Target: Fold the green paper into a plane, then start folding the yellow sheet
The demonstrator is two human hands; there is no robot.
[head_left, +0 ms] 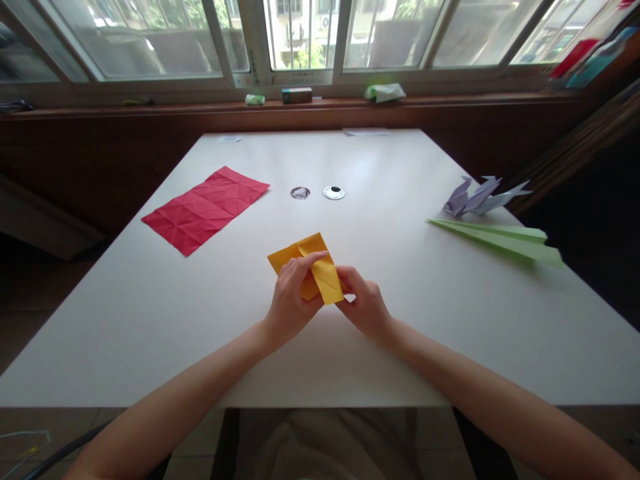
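A yellow folded paper (327,277) is held up over the near middle of the white table (200,340). It has several flaps, and part of it is covered by my fingers. My left hand (293,293) grips it from the left, with the thumb laid across the top of a fold. On the right edge, my right hand (367,303) pinches the paper between thumb and fingers. Some of the fingertips are hidden behind the paper.
A creased red paper sheet (207,208) lies at left. To the right are a green paper plane (500,240) and purple folded paper cranes (473,199). Two small round discs, one silvery (300,193) and one with a dark hole (334,193), sit mid-table. A small box (297,95) stands on the windowsill.
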